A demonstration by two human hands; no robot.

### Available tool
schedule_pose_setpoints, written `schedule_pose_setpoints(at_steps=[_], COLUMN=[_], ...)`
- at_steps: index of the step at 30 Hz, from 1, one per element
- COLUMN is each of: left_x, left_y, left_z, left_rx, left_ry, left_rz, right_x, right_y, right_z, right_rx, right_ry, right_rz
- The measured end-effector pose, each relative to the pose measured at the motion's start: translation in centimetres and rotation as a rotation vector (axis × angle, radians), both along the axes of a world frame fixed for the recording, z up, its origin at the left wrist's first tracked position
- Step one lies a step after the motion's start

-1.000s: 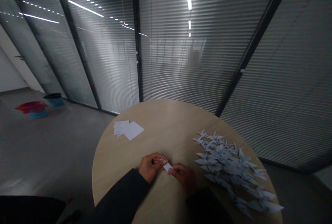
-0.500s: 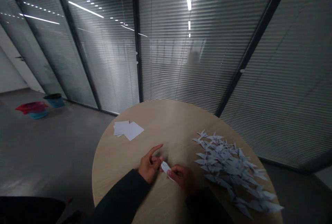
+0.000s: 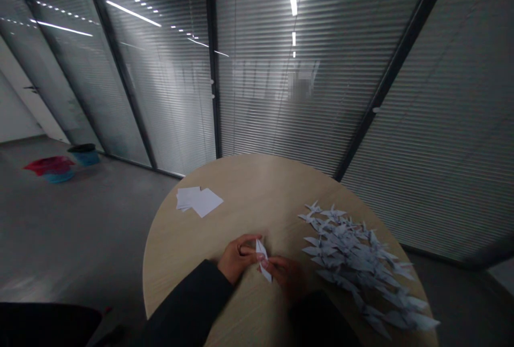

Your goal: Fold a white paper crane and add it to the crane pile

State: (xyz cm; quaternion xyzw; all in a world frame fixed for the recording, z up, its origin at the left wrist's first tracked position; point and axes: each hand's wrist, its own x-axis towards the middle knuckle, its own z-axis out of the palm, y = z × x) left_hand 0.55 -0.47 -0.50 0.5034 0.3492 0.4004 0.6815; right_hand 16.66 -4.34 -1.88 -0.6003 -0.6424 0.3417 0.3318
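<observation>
A small folded white paper piece [image 3: 263,259] stands nearly upright between my two hands, low over the round wooden table [image 3: 257,186]. My left hand [image 3: 236,257] pinches its upper left edge with thumb and fingers. On the other side, my right hand [image 3: 284,272] grips its lower part with closed fingers. Both arms wear dark sleeves. To the right of my hands lies a pile of several folded white paper cranes [image 3: 357,261].
A small stack of flat white paper squares [image 3: 197,200] lies at the table's far left. Glass walls with blinds stand behind the table. On the floor at the far left are a red basin [image 3: 47,166] and a blue bin [image 3: 83,154].
The paper piece has turned from lying slanted to standing nearly upright. My left forefinger, stretched out half a second ago, has curled back onto the paper.
</observation>
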Motion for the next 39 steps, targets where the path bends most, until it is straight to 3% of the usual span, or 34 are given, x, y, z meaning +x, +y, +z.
schedule_pose_setpoints(at_steps=[12, 19, 23, 26, 29, 34, 39], left_x=[0.2, 0.3, 0.2, 0.0, -0.3, -0.7, -0.9], left_y=[0.1, -0.5, -0.5, -0.1, 0.5, 0.8, 1.0], left_z=[1.0, 1.9, 2.0, 1.7, 1.2, 0.4, 0.1], left_rx=[-0.108, -0.080, -0.071, -0.101, -0.119, -0.117, -0.112], left_ry=[-0.022, 0.014, 0.014, 0.006, 0.033, 0.063, 0.081], left_rz=[0.249, 0.274, 0.259, 0.254, 0.256, 0.237, 0.221], right_x=[-0.7, -0.8, -1.0, -1.0, -0.8, -0.4, -0.3], right_y=[-0.1, -0.1, -0.3, -0.3, -0.2, -0.3, -0.3], right_z=[-0.8, -0.8, -0.9, -1.3, -1.5, -1.1, -0.9], right_rx=[-0.047, -0.086, -0.062, 0.037, 0.252, 0.571, 0.594], right_ry=[0.145, 0.277, 0.214, 0.101, 0.033, -0.021, -0.077], right_rz=[0.056, 0.126, 0.118, 0.052, -0.026, 0.121, 0.226])
